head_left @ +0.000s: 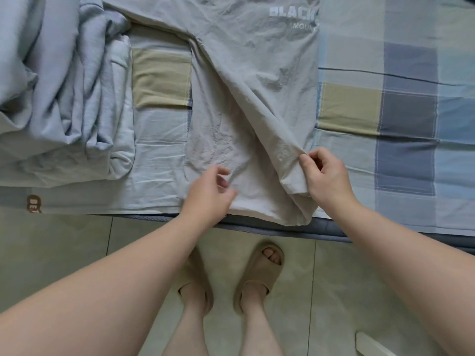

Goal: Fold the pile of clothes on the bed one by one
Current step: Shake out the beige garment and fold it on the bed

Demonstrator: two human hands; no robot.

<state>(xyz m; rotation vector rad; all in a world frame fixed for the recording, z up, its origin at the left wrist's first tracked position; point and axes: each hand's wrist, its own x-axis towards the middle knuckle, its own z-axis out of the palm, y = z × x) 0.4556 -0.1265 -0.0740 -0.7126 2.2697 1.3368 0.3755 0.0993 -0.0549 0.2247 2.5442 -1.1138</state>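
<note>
Light grey shorts (257, 80) with white "BLACK" lettering lie spread on the bed, legs pointing toward me. My right hand (326, 176) pinches the hem of the right leg, which is folded over toward the middle. My left hand (210, 194) hovers over the left leg near its hem, fingers loosely curled and holding nothing. A pile of pale blue clothes (56, 93) lies heaped at the left.
The bed carries a checked sheet (406, 106) of blue, grey and tan squares. Its front edge (385, 235) runs across the frame just beyond my hands. Below it is tiled floor (64, 253), where my feet stand in tan slippers (259, 273).
</note>
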